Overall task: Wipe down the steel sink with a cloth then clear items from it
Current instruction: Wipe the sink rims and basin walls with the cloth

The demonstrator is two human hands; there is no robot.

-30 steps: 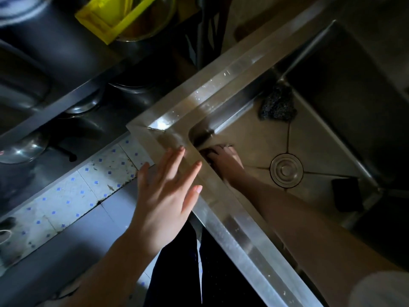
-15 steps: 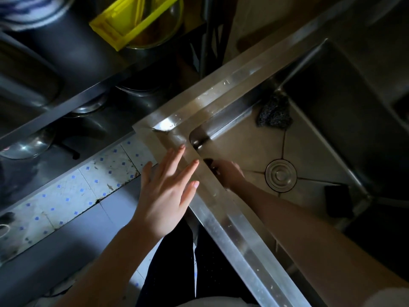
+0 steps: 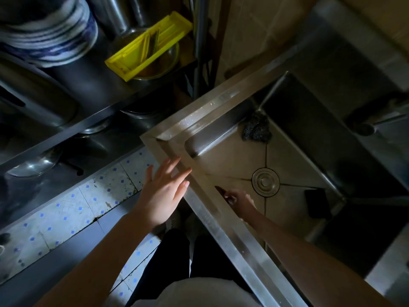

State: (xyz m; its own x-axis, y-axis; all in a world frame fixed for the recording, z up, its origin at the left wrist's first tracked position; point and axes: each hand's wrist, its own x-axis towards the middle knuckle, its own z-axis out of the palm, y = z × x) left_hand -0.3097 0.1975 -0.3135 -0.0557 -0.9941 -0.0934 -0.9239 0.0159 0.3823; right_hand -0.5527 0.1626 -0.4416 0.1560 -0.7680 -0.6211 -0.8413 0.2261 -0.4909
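The steel sink [image 3: 221, 107] fills the right half of the view, with a round drain cover [image 3: 265, 182] in its floor. My right hand [image 3: 240, 201] is down inside the basin, against the near wall. Its fingers curl on a small dark cloth [image 3: 222, 191] that mostly stays hidden in shadow. My left hand [image 3: 162, 191] is outside the basin with its fingers spread straight and the fingertips on the near rim. A dark steel-wool scrubber [image 3: 256, 129] lies in the far corner of the basin. A dark rectangular sponge [image 3: 317, 205] lies at the right of the floor.
A tap spout [image 3: 365, 127] reaches over the sink's right side. Left of the sink stands a metal rack with a yellow plastic tray [image 3: 148, 44] over a bowl, stacked dishes [image 3: 48, 29] and steel bowls below. The tiled floor and my dark trousers are underneath.
My right hand has slid with the cloth along the near wall, away from the sink's left corner and toward the drain side. My left hand stays at the rim.
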